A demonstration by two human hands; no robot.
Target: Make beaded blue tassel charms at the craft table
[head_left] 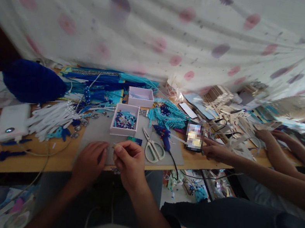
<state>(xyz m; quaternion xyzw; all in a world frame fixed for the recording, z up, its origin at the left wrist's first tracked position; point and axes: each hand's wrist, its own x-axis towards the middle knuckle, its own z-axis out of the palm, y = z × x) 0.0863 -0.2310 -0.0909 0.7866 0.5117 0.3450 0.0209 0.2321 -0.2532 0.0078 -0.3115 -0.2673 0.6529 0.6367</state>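
Observation:
My right hand (131,164) is over the front edge of the grey mat (96,129), thumb and forefinger pinched on something too small to name. Close beside it, my left hand (89,161) is closed with its fingers curled; whatever it may hold is hidden. Just beyond the hands stands a white box (122,131) of blue and dark beads and turquoise pieces. White-handled scissors (154,151) lie open to the right, near a blue glue gun (164,136) with a cord. A small teal card (134,140) lies behind my right hand.
Left are white strips (51,118), a white power bank (14,121) and a dark blue bundle (34,82). Another white box (140,97) and a turquoise beaded pile (168,115) stand farther back. A neighbour's hand (214,149) touches a phone (195,137); another person's hands (265,137) work farther right.

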